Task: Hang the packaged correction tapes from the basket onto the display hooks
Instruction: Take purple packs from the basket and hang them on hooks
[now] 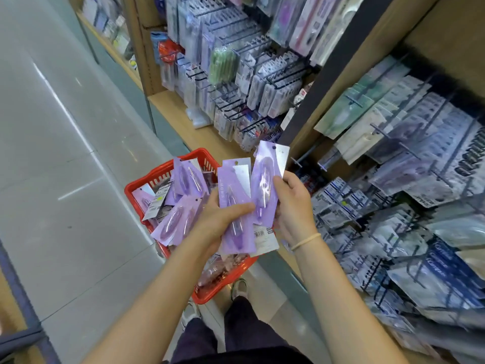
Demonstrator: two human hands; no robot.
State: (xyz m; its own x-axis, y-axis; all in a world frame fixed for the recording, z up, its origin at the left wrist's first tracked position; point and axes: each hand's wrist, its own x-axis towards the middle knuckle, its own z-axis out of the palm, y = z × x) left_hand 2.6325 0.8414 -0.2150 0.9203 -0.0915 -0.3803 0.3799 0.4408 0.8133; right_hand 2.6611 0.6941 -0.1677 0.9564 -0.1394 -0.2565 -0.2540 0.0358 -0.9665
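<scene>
Left hand [223,219] grips several purple packs [236,203] – right hand [294,206] pinches one pack [265,185] – above a red basket [147,179].

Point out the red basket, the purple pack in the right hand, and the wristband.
red basket [147,179]: head view, on its bare back-left rim.
purple pack in the right hand [263,179]: head view, on the clear blister at its middle.
wristband [305,241]: head view, on the band across the right wrist.

I've got a fan of purple correction tape packs [236,206] gripped in my left hand [223,219], and my right hand [294,206] pinches one more pack [265,185]. Red basket [147,179] sits below on the floor; display hooks [380,130] on the right look blurry, mostly full I think.
</scene>
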